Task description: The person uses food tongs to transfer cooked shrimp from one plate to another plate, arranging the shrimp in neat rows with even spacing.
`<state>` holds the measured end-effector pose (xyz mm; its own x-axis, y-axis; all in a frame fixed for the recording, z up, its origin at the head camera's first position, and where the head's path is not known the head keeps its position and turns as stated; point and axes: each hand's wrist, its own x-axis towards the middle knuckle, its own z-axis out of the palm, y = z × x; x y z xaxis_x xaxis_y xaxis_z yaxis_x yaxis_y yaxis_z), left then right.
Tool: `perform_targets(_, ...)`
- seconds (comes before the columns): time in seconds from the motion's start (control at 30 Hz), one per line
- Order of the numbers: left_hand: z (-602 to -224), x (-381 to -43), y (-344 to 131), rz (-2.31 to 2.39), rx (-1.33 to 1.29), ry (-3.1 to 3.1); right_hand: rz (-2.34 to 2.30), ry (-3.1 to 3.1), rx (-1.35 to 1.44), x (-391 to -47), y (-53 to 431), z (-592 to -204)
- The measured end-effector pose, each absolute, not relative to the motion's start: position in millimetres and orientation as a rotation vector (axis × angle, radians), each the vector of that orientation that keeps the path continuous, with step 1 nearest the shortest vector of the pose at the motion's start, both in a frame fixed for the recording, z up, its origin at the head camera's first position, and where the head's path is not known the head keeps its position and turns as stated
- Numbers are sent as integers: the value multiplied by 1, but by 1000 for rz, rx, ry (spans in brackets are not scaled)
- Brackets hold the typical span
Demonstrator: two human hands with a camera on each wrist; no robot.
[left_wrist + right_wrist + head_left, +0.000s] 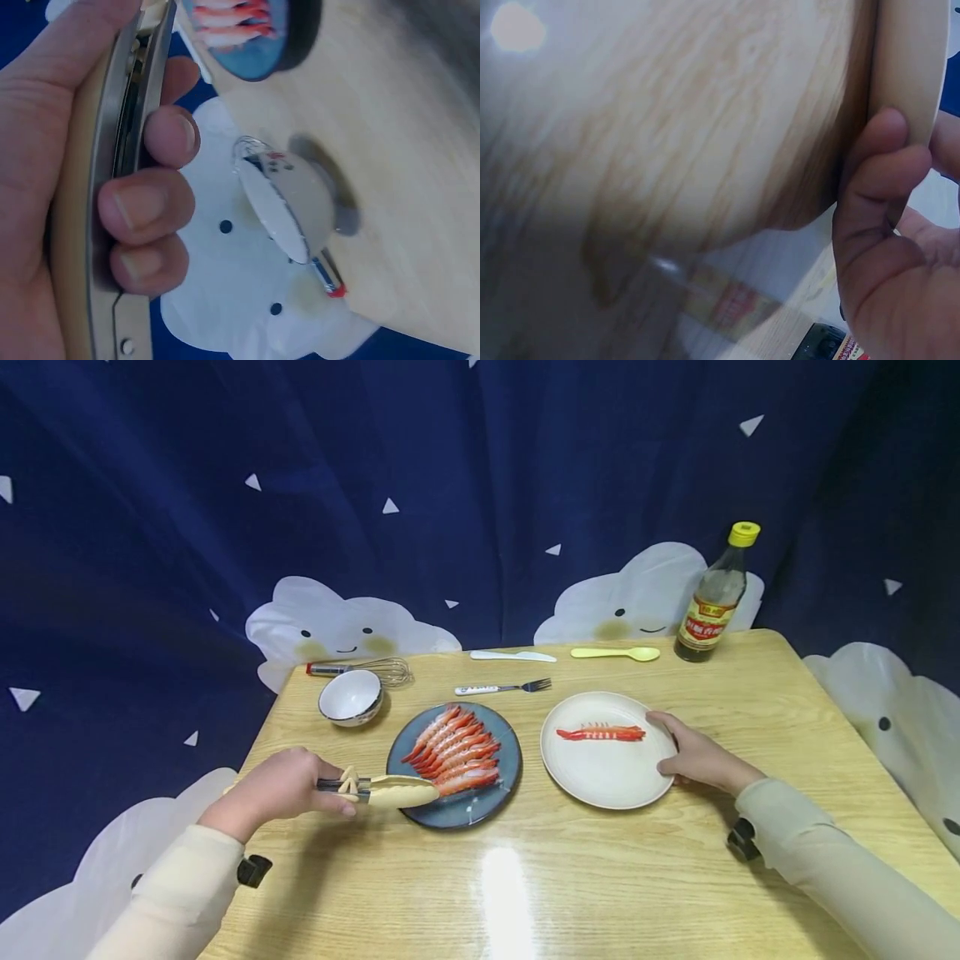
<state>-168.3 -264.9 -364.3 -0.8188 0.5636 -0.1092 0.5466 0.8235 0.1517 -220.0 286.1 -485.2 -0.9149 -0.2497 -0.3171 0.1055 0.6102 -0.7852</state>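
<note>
My left hand grips a pair of tongs with cream-coloured heads. In the left wrist view, its fingers curl round the metal arms of the tongs. The heads are at the lower left of a dark blue plate, beside a row of several red-and-white shrimp; whether they touch a shrimp cannot be told. On the right, my right hand pinches the rim of a white plate, thumb and fingers on either side of it. A strip of red-and-white shrimp lies across that plate.
A white bowl and a whisk are at the back left. Behind the plates lie a fork, a white knife and a yellow spoon. A yellow-capped bottle stands at the back right, near the table's edge.
</note>
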Motion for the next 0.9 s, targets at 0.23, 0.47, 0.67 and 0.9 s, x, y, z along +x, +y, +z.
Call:
perform_targets(0.23, -348, -206, -222, 188, 988, 2701, -1234, 2440, -112, -216, 290, -483)
perform_targets(0.47, -339, -252, -143, 170, 1055, 2505, -1239, 2449, -130, -217, 287, -485)
perform_targets(0.67, -354, -287, -90, 137, 1026, 2410, -1217, 2477, -126, -218, 287, -485)
perform_targets(0.9, -371, -311, -48, 120, 895, 2354, -1199, 2491, -143, -218, 290, -483)
